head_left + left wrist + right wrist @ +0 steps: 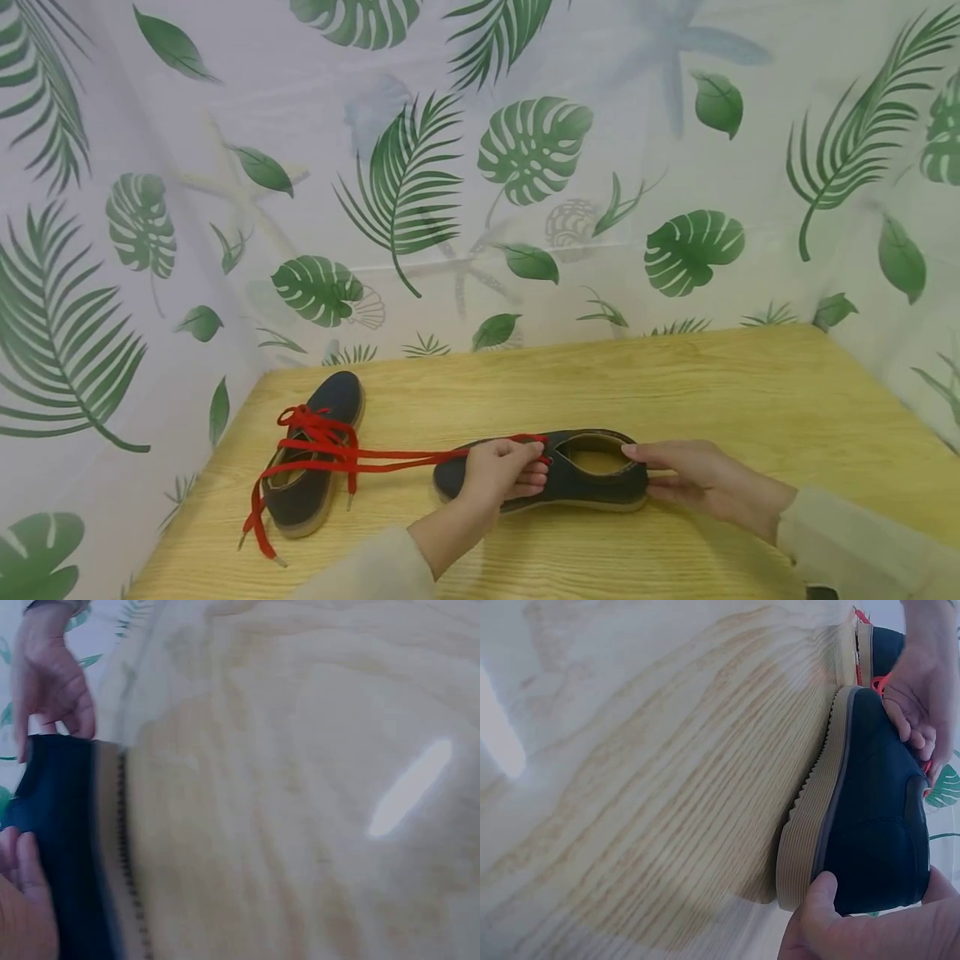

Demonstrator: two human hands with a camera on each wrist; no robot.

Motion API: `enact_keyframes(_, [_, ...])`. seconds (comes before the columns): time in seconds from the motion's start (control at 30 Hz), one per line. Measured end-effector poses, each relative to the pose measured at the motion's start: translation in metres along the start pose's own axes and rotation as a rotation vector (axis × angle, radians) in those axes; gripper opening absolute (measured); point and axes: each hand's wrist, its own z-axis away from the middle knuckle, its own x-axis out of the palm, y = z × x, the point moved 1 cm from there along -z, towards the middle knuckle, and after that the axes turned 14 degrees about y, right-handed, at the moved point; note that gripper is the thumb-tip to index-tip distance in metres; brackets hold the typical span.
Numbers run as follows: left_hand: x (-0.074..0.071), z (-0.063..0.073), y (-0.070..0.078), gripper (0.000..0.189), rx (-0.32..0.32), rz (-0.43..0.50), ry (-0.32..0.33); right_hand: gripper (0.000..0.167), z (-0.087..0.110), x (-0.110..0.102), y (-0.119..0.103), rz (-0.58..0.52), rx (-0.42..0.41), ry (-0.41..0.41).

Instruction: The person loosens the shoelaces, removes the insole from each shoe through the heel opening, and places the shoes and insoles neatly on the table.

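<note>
One dark shoe (592,487), held at the heel (877,862)

It lies on the wood-grained surface (735,383), toe toward the second shoe (343,396). The right hand (712,475) pinches the heel between thumb and fingers; the left hand (495,475) lies over the lacing with bent fingers, though whether they pinch the red laces (397,455) I cannot tell. Expect little weight: a soft, yielding upper, a stiffer ribbed sole (806,840), limp laces. Low on the heel should give the firmest hold; squeezing higher would probably dent it.
</note>
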Motion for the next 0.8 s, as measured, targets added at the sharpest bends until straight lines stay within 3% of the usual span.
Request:
enact_keyframes(0.23, [0.0,0.01,-0.024,0.012,0.167,0.274,0.118,0.07,0.0,0.0,0.001,-0.035,-0.006,0.006])
enact_keyframes(0.3, [-0.001,0.011,-0.028,0.01,0.18,0.33,0.138,0.07,0.0,0.0,0.001,-0.042,-0.007,0.005])
enact_keyframes(0.4, [-0.002,0.01,-0.028,0.011,0.144,0.372,0.136,0.067,0.0,0.0,0.002,-0.047,-0.015,0.012])
enact_keyframes(0.53, [-0.006,0.008,-0.023,0.009,0.077,0.328,0.088,0.064,0.001,0.001,0.002,-0.033,-0.023,0.029])
enact_keyframes(0.67, [-0.01,0.006,-0.014,0.003,0.049,0.198,0.016,0.065,0.002,0.0,0.002,-0.016,-0.027,0.029])
enact_keyframes(0.8, [-0.012,0.001,-0.005,0.02,-0.012,0.072,-0.033,0.066,0.003,0.001,0.002,-0.012,-0.03,0.032])
